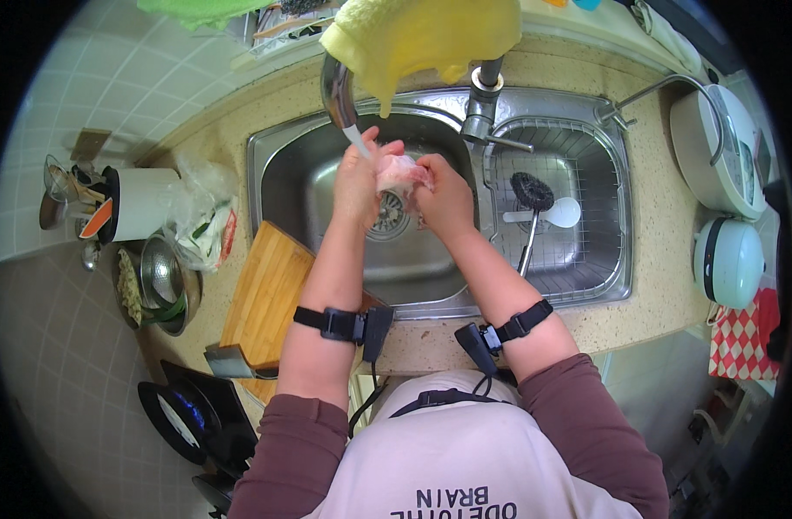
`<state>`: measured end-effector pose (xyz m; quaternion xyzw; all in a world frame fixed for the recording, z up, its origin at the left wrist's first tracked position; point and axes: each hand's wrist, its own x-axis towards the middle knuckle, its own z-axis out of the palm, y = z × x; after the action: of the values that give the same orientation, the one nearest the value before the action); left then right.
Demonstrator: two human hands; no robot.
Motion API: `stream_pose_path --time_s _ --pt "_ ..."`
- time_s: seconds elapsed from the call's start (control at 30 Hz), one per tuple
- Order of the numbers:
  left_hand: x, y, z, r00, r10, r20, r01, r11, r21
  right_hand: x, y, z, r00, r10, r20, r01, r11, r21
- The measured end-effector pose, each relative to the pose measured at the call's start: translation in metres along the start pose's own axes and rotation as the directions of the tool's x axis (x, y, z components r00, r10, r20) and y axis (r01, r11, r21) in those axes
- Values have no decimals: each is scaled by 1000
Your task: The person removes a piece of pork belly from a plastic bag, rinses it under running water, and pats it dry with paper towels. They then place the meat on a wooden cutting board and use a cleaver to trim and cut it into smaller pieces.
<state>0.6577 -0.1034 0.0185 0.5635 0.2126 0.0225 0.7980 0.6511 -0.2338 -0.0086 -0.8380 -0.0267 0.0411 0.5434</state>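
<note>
Both my hands hold a piece of pale pink raw meat (399, 174) over the left basin of a stainless-steel sink (412, 272). My left hand (358, 185) grips its left side, and water runs from the curved metal faucet (337, 91) onto that hand and the meat's edge. On the right side, the fingers of my right hand (446, 198) pinch the meat. Beneath the meat lies the strainer of the drain (391, 217). A yellow cloth (428, 39) hangs over the faucet.
A wire rack in the right basin holds a black scrubber (532, 190) and a white spoon (563, 213). Left of the sink are a bamboo cutting board (266, 292), a cleaver (230, 362), metal bowls (161, 266) and a plastic bag (205, 227). A lit gas burner (192, 412) stands at lower left.
</note>
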Motion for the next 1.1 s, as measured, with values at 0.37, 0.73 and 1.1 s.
stream_pose_path --time_s 0.37,0.73,1.1 --pt "25 -8 -10 995 -93 -35 93 996 -8 11 8 2 969 115 217 -165 960 225" --pt "-17 -54 -21 993 -43 111 19 978 207 61 -12 12 959 19 281 -243 562 791" --pt "-46 -35 -32 932 -248 -265 220 967 -131 97 -61 3 944 -74 323 -171 726 666"
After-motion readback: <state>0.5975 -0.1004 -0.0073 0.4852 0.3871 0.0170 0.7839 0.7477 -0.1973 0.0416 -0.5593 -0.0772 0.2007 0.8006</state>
